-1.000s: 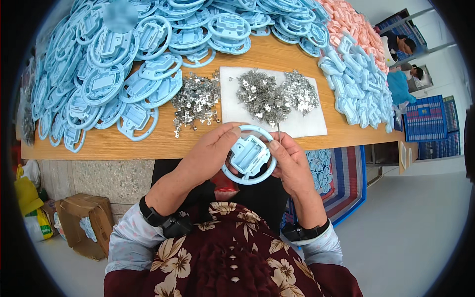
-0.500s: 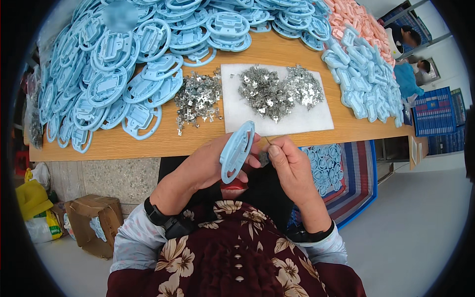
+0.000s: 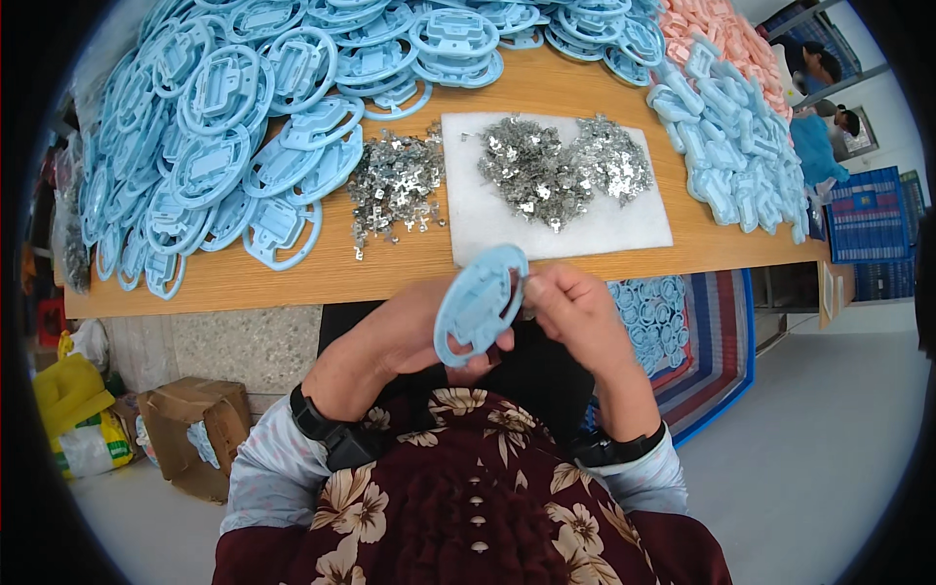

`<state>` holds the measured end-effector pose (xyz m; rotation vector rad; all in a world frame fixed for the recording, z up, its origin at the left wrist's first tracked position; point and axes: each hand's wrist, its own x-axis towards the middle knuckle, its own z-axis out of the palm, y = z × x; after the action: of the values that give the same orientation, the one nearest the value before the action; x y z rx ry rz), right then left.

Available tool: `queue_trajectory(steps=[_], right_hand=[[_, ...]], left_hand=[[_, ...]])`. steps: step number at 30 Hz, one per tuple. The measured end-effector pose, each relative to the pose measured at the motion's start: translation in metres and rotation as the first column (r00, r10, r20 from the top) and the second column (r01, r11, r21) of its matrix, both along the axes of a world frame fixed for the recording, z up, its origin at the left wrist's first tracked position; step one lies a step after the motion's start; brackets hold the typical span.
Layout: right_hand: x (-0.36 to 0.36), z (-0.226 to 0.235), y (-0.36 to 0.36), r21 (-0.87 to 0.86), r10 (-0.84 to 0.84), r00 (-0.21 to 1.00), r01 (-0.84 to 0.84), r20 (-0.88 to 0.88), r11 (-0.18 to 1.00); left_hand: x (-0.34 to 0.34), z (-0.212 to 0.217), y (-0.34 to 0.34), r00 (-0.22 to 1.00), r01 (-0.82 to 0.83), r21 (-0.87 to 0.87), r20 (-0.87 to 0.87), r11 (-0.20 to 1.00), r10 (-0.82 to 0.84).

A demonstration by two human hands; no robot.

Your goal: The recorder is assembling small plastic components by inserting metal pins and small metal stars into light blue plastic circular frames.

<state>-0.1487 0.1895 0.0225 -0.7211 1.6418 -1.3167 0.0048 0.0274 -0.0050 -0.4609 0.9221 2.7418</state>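
Observation:
My left hand (image 3: 405,327) grips a light-blue plastic oval part (image 3: 475,310) shaped like a small steering wheel, its moulded inner face tilted up. Against that part's right rim, my right hand (image 3: 583,314) is closed in a pinch. Whatever sits between its thumb and finger is too small and covered to name. Just beyond both hands lies a white foam sheet (image 3: 624,229) bearing two touching heaps of small silvery metal clips (image 3: 536,180). Another heap of metal clips (image 3: 395,185) rests on bare wood to the left of the sheet.
Many matching blue parts (image 3: 210,171) are piled across the left and back of the wooden table (image 3: 341,288). Smaller blue pieces (image 3: 726,146) and pink pieces (image 3: 726,44) lie right. A striped bag (image 3: 717,341) of blue parts and a cardboard box (image 3: 190,439) stand below.
The blue part has turned so more of its inner face shows. My right fingertips have come in from a small gap to its right rim.

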Motion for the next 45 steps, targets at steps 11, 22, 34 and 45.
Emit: queue_trajectory(steps=[11, 22, 34, 45], right_hand=[[0.010, 0.007, 0.004, 0.061, 0.039, 0.992, -0.031, -0.123, 0.998], [0.003, -0.001, 0.003, 0.079, 0.113, 0.994, -0.114, 0.015, 0.990], [0.041, 0.036, -0.001, -0.269, -0.171, 0.593, -0.081, -0.787, 0.960], [0.019, 0.022, -0.022, -0.042, 0.060, 0.921, -0.083, -0.385, 0.996]], left_hand=[[-0.003, -0.003, 0.000, 0.983, -0.090, 0.332, -0.121, 0.939, 0.137], [0.000, -0.011, 0.000, 0.966, -0.025, 0.266, -0.240, 0.964, 0.092], [-0.016, 0.029, 0.014, 0.990, -0.135, 0.038, -0.046, 0.990, 0.136], [0.029, 0.030, -0.014, 0.975, -0.223, -0.736, -0.152, 0.640, 0.165]])
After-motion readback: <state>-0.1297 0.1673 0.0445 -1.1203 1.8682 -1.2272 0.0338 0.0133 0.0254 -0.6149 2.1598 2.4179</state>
